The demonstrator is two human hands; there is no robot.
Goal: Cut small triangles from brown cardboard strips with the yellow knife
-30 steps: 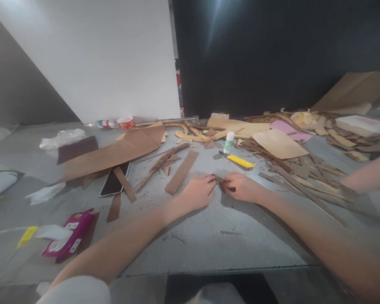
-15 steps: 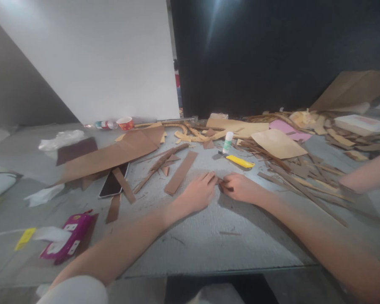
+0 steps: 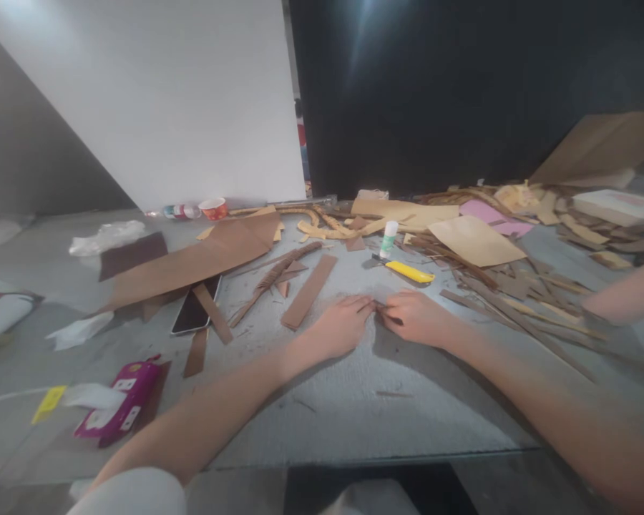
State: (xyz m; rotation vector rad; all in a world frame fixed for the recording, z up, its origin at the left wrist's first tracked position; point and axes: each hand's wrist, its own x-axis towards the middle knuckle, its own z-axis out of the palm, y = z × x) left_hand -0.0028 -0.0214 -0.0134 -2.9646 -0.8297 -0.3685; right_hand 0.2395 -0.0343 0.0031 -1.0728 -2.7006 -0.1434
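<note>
Work looked part-done. The small brown piece (image 3: 378,306) sat between left hand (image 3: 346,327) and right hand (image 3: 412,316), at mid-bench (image 3: 343,422); fingers of both were pinched on it, hiding most. What showed was thin, dark. A wrapped brown bundle (image 3: 272,276) seemed already shaped; the flat strip (image 3: 310,292) beside it looked unworked. Remaining amount: couldn't tell.

Brown piece (image 3: 379,306) between the hands (image 3: 346,325) (image 3: 412,315) indistinct, phone (image 3: 189,313) partly under brown paper (image 3: 193,268), another person's arm (image 3: 629,287) cropped at right.
</note>
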